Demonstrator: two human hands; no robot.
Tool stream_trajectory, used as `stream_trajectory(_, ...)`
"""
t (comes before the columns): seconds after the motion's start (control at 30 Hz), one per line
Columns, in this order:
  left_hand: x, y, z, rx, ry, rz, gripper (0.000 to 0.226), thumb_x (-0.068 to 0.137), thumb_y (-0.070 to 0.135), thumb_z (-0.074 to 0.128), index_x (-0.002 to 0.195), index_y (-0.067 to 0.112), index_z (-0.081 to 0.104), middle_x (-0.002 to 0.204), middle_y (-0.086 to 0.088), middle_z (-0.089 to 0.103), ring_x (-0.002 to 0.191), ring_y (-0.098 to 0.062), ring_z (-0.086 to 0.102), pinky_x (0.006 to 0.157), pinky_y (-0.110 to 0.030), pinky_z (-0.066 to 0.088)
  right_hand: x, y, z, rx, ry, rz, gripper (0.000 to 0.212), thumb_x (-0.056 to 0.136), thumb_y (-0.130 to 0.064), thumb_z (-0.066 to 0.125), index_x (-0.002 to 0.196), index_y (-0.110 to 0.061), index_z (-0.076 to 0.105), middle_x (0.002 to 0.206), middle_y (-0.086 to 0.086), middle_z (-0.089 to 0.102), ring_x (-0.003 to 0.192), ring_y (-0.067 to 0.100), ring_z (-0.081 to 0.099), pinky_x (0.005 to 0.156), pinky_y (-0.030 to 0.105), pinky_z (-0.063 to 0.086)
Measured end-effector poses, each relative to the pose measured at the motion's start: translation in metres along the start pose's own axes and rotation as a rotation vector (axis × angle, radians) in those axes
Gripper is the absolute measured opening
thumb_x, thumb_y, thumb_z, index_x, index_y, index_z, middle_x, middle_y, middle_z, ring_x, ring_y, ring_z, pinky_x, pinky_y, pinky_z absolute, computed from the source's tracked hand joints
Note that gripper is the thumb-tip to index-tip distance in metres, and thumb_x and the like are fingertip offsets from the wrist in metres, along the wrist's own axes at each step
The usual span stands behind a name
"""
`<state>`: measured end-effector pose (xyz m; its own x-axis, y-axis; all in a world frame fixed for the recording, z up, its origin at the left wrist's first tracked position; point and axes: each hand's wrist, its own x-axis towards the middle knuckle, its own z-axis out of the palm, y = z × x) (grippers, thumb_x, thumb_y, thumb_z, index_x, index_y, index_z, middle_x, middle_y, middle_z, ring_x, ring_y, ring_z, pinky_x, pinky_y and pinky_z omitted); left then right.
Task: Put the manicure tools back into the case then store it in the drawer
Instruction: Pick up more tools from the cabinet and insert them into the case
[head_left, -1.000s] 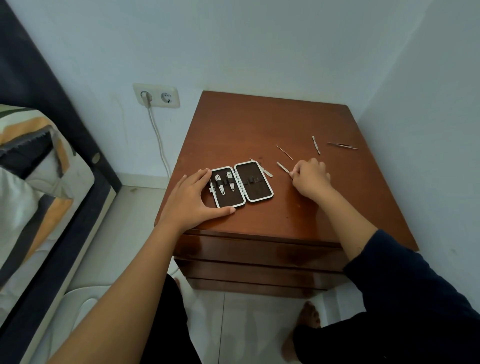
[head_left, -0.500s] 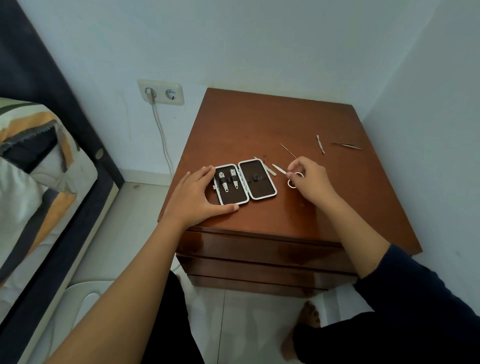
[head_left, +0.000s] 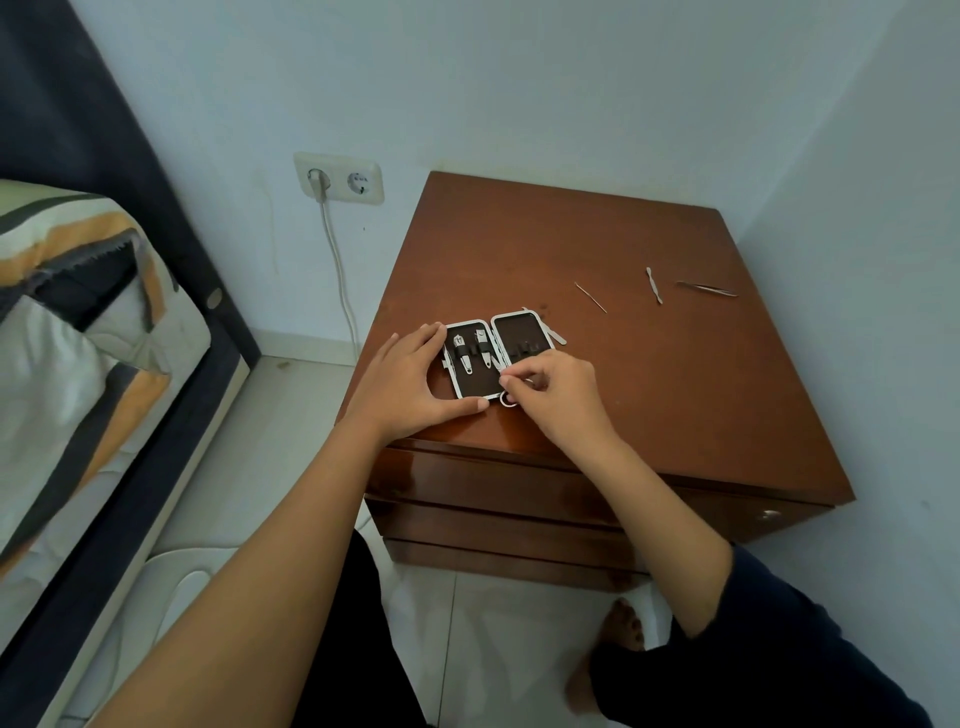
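While the left hand (head_left: 402, 387) lies flat, bracing the open case (head_left: 496, 358) at the table's (head_left: 701, 395) near edge, the right hand's (head_left: 553, 395) fingers pinch small scissors (head_left: 508, 399) over it — likely seating them next; three tools (head_left: 653, 285) wait far right.

That worktop (head_left: 649, 395) is glossy reddish-brown wood – the drawer fronts (head_left: 493, 488) shine too. The case (head_left: 496, 358) has a matt dark lining and white plastic-looking rim, and the loose tools (head_left: 653, 285) are bright metal.
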<state>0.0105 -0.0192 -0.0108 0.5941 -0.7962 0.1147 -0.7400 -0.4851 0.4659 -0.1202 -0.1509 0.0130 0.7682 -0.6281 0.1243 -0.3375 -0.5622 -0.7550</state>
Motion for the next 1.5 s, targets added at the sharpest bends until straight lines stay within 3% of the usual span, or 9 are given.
stream_trajectory(0.13, 0.001, -0.003, 0.001, 0.019, -0.018, 0.018, 0.108, 0.065, 0.077, 0.051, 0.149, 0.017, 0.019, 0.156, 0.002, 0.021, 0.143, -0.01, 0.014, 0.115, -0.03, 0.001, -0.002, -0.003, -0.001, 0.033, 0.001, 0.013, 0.01, 0.081, -0.017, 0.068, 0.085, -0.013, 0.076, 0.076, 0.003, 0.07, 0.067, 0.012, 0.061, 0.063, 0.012, 0.042)
stream_trajectory(0.3, 0.002, -0.006, 0.001, 0.053, -0.048, 0.035, 0.107, 0.066, 0.076, 0.046, 0.149, 0.016, 0.017, 0.157, 0.002, 0.019, 0.144, -0.011, 0.012, 0.114, -0.029, -0.001, -0.005, -0.002, -0.001, 0.056, -0.006, 0.035, 0.01, 0.081, -0.017, 0.068, 0.085, -0.013, 0.076, 0.067, -0.004, 0.065, 0.053, -0.011, 0.058, 0.057, 0.001, 0.039)
stream_trajectory(0.37, 0.002, -0.007, 0.002, 0.06, -0.055, 0.041, 0.108, 0.065, 0.078, 0.044, 0.149, 0.016, 0.017, 0.157, 0.002, 0.018, 0.144, -0.011, 0.011, 0.114, -0.029, -0.001, -0.006, -0.003, -0.001, 0.053, -0.018, 0.028, 0.011, 0.081, -0.018, 0.068, 0.087, -0.014, 0.076, 0.068, -0.003, 0.066, 0.058, -0.005, 0.061, 0.06, 0.004, 0.042)
stream_trajectory(0.47, 0.004, -0.008, 0.002, 0.067, -0.063, 0.039, 0.114, 0.059, 0.084, 0.035, 0.15, 0.016, 0.016, 0.157, 0.002, 0.017, 0.144, -0.01, 0.01, 0.114, -0.028, -0.002, -0.005, -0.007, 0.001, 0.064, -0.03, 0.017, 0.011, 0.081, -0.016, 0.068, 0.086, -0.011, 0.076, 0.075, 0.004, 0.07, 0.07, 0.016, 0.065, 0.069, 0.024, 0.049)
stream_trajectory(0.63, 0.004, -0.01, 0.001, 0.076, -0.095, 0.044, 0.115, 0.058, 0.084, 0.03, 0.15, 0.017, 0.013, 0.158, 0.002, 0.014, 0.144, -0.01, 0.007, 0.114, -0.028, -0.004, 0.001, -0.006, 0.006, 0.014, -0.067, -0.008, 0.013, 0.082, -0.015, 0.067, 0.09, -0.011, 0.076, 0.081, 0.01, 0.073, 0.068, 0.011, 0.058, 0.063, 0.009, 0.039)
stream_trajectory(0.87, 0.005, -0.011, 0.0, 0.082, -0.125, 0.049, 0.114, 0.06, 0.084, 0.031, 0.15, 0.016, 0.011, 0.158, 0.001, 0.012, 0.144, -0.009, 0.005, 0.114, -0.029, -0.005, 0.01, -0.009, 0.01, -0.27, -0.156, -0.094, 0.024, 0.088, -0.024, 0.057, 0.106, -0.018, 0.071, 0.101, 0.006, 0.065, 0.099, 0.024, 0.056, 0.083, 0.034, 0.043)
stream_trajectory(1.03, 0.005, -0.01, -0.002, 0.101, -0.146, 0.056, 0.105, 0.068, 0.075, 0.036, 0.15, 0.015, 0.009, 0.159, 0.0, 0.01, 0.145, -0.011, 0.004, 0.114, -0.03, -0.005, 0.007, -0.014, 0.014, -0.465, -0.213, -0.159, 0.034, 0.092, -0.031, 0.049, 0.123, -0.025, 0.059, 0.115, 0.0, 0.056, 0.11, 0.022, 0.044, 0.093, 0.039, 0.037)
stream_trajectory(1.23, 0.007, -0.013, 0.001, 0.134, -0.156, 0.06, 0.114, 0.06, 0.084, 0.023, 0.15, 0.016, 0.005, 0.159, 0.0, 0.008, 0.145, -0.011, 0.002, 0.115, -0.031, -0.006, -0.017, 0.004, 0.011, -0.368, -0.037, -0.368, 0.024, 0.089, -0.022, 0.051, 0.105, -0.016, 0.068, 0.102, 0.0, 0.062, 0.099, 0.02, 0.055, 0.081, 0.038, 0.046)
stream_trajectory(1.5, 0.006, -0.011, 0.001, 0.162, -0.178, 0.057, 0.112, 0.064, 0.083, 0.024, 0.15, 0.016, 0.003, 0.159, 0.0, 0.005, 0.145, -0.011, -0.001, 0.115, -0.031, -0.007, -0.019, 0.013, 0.013, -0.508, -0.07, -0.435, 0.033, 0.091, -0.029, 0.044, 0.115, -0.019, 0.064, 0.115, -0.005, 0.064, 0.111, 0.017, 0.054, 0.085, 0.035, 0.042)
